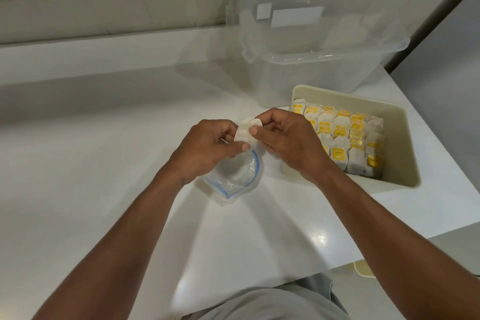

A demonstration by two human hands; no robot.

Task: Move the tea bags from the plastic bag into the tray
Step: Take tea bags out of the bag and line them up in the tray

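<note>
Here, the left hand (207, 149) and right hand (289, 143) clamped fingers (255, 132) on one tea bag (245, 128) above the plastic bag (233, 178) (stocked tray (345, 95) at right).

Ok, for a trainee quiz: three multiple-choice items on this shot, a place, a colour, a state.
1. Relative to the plastic bag, the tray stands: A left; B right; C on top.
2. The tray's tea bags have tags: A yellow; B red; C green.
3. The left hand and right hand: A idle; B pinch a tea bag; C grip the tray.
1 B, tray lies to the bag's right; 2 A, yellow tags show; 3 B, both hold it between them.
</note>
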